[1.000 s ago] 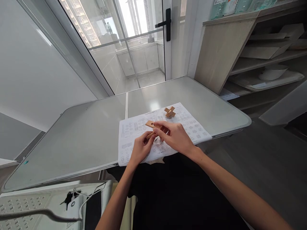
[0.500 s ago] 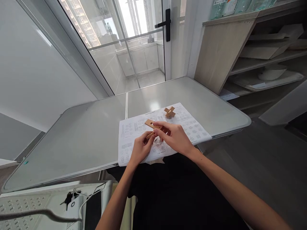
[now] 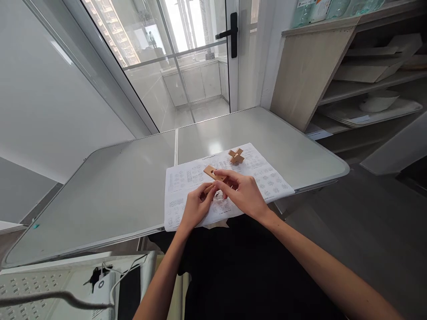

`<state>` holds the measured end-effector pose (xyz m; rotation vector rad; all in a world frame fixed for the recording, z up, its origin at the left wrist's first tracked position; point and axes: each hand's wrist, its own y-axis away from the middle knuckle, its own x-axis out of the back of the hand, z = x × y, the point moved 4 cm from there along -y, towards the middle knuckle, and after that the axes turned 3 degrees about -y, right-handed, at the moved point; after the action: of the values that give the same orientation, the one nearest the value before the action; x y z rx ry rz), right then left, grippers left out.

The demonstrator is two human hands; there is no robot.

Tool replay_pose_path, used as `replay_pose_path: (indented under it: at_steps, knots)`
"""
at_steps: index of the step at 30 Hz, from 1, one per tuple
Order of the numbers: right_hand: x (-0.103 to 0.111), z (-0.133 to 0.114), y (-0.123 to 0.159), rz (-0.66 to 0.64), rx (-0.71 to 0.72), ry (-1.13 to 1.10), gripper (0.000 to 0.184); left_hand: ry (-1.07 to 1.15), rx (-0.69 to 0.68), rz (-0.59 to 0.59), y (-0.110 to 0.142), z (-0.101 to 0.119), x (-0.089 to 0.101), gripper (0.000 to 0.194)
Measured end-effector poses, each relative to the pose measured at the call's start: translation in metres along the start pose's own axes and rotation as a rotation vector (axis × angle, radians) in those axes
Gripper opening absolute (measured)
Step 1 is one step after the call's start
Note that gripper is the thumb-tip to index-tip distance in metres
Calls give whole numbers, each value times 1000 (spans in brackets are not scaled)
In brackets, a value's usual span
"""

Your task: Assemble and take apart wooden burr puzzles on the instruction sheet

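My left hand [image 3: 197, 203] is closed with a thin wooden puzzle piece [image 3: 208, 189] pinched between thumb and fingers. Close against it, my right hand [image 3: 243, 190] grips a flat wooden puzzle piece [image 3: 210, 171] that has a dark hole in it. The fingertips of both hands meet, and they hide much of the wood, so I cannot tell how the pieces join. Beneath both hands lies a printed instruction sheet [image 3: 180, 180] with rows of small diagrams. A cross-shaped wooden assembly [image 3: 236, 156] rests on the sheet's far part, beyond my right hand.
The grey folding table [image 3: 110, 191] has a raised metal rim and a centre seam. Right of it stands a wooden shelf unit [image 3: 310, 66] with trays and bottles. A glass door [image 3: 200, 80] is behind the table. At lower left, keys [image 3: 96, 278] and a cable lie on a white surface.
The flat wooden piece has shifted slightly to the right and tilted a little with my right hand. My left hand and the cross-shaped assembly stay where they were.
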<state>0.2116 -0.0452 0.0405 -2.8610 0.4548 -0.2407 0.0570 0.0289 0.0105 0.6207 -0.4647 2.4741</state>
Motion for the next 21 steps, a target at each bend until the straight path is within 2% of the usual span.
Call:
replay_pose_path:
  at_steps: [15, 21]
  knots:
    - [-1, 5, 0, -24, -35, -29, 37, -48, 9, 9, 0, 0, 1, 42]
    - [-1, 0, -1, -31, -59, -25, 34, -55, 4, 4, 0, -1, 0, 42]
